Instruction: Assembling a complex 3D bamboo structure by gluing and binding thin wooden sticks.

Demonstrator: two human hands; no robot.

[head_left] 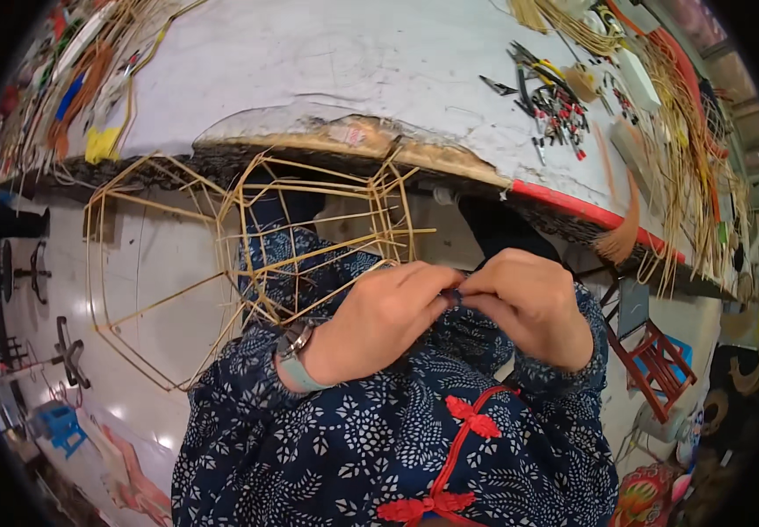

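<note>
My left hand [388,307] and my right hand [530,303] meet in front of my chest, each closed with thumb and forefinger pinched. Between the fingertips is something small and dark that I cannot make out. A frame of thin bamboo-like strips [423,231] rests at my lap, to the left of my hands, with its rounded open cells spreading leftward. Part of it passes behind my left hand. A watch [294,341] is on my left wrist, above a light blue band [302,376].
The white worktable [309,53] has a worn wooden front edge ahead of me. Pliers [544,75] and a pile of small red-and-black clips [564,119] lie on its right side. Long strips [678,193] hang over the right end. A folding chair [660,369] stands at right.
</note>
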